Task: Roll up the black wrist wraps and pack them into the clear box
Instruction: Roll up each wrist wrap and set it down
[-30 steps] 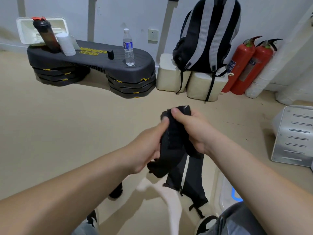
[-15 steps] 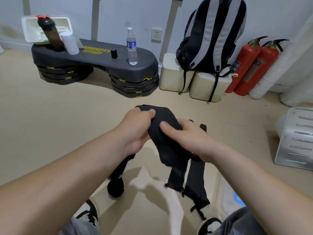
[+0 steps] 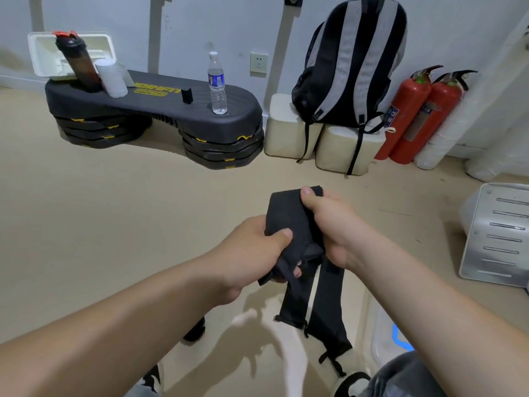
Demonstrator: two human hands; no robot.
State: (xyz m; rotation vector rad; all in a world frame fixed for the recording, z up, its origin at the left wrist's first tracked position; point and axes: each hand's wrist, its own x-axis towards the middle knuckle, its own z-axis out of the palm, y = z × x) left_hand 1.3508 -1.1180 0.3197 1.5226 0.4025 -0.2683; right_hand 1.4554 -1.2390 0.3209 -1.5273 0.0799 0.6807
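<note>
Both hands work in mid-air over the tan floor (image 3: 114, 224), nothing resting on any surface

Left hand (image 3: 252, 250): grip closed round the lower bunched part of the black fabric wrist wraps (image 3: 289, 219), thumb pressed across the front, likely to keep the started roll from loosening

Right hand (image 3: 329, 224): grip pinched shut on the upper edge, thumb on top, placed to turn the fabric over

Two loose tails hang below the hands, not yet rolled

Clear plastic box (image 3: 383, 333), if that is the pale container at lower right, sits on the floor just beside the knee, within easy reach for packing
</note>
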